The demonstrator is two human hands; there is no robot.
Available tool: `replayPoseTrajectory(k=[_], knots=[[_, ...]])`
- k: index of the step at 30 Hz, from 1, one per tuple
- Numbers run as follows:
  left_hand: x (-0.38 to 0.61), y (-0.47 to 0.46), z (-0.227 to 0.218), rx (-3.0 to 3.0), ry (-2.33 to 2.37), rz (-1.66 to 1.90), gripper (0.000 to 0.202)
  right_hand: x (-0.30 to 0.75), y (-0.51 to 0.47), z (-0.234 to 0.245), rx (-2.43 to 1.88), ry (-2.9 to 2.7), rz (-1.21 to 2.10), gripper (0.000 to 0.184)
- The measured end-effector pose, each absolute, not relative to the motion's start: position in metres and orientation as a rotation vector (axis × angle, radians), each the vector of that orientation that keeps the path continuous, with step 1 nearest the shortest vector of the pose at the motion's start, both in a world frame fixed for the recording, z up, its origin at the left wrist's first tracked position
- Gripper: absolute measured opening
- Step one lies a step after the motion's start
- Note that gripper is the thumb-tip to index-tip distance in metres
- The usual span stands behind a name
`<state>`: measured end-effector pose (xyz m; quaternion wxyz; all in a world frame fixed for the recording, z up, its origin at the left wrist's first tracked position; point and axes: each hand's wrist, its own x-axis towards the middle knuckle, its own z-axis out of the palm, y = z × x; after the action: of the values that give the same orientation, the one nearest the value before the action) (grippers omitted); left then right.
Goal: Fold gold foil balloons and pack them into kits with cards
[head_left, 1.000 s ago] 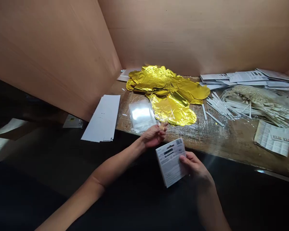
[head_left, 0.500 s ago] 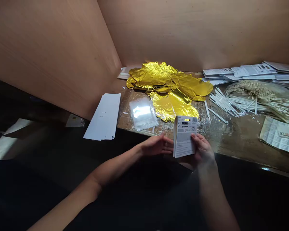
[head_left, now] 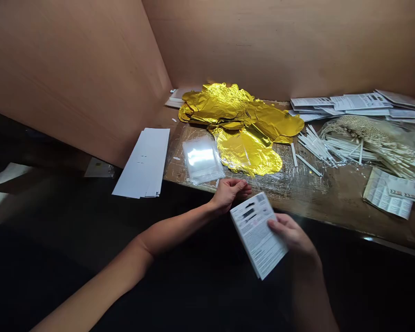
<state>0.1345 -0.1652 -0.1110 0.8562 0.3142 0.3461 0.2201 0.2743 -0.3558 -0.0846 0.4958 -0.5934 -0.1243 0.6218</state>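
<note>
My right hand (head_left: pixel 290 235) grips a white printed card pack (head_left: pixel 257 233), tilted, just below the table's front edge. My left hand (head_left: pixel 230 192) hovers at that edge with its fingers curled in; whether anything is in them is hidden. Just beyond the left hand lies a stack of clear plastic bags (head_left: pixel 202 159). Behind it spreads a heap of flat gold foil balloons (head_left: pixel 242 124).
A stack of white cards (head_left: pixel 143 163) overhangs the table's left end. White sticks (head_left: pixel 352 152) lie bundled at the right, with printed leaflets (head_left: pixel 387 196) near them and more leaflets (head_left: pixel 352 103) along the back. Brown board walls (head_left: pixel 90 69) enclose the left and rear.
The right hand brought the card pack down from upright over the table edge to a tilted position lower and nearer me. The left hand moved up to the edge and curled its fingers.
</note>
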Motion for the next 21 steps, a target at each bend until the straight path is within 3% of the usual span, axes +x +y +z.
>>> replayPoseTrajectory(k=[3, 8, 13, 21], knots=[[0.129, -0.166, -0.105, 0.642, 0.695, 0.360, 0.050, 0.254, -0.358, -0.094, -1.338, -0.340, 1.646, 0.047], [0.111, -0.165, -0.102, 0.732, 0.653, 0.198, 0.055, 0.252, -0.353, -0.102, -1.431, -0.307, 1.460, 0.051], [0.105, -0.178, -0.105, 0.784, 0.649, 0.304, 0.057, 0.244, -0.357, -0.107, -1.625, -0.363, 1.259, 0.059], [0.102, -0.202, -0.106, 0.814, 0.574, 0.390, 0.059, 0.220, -0.341, -0.102, -1.668, -0.390, 1.001, 0.056]])
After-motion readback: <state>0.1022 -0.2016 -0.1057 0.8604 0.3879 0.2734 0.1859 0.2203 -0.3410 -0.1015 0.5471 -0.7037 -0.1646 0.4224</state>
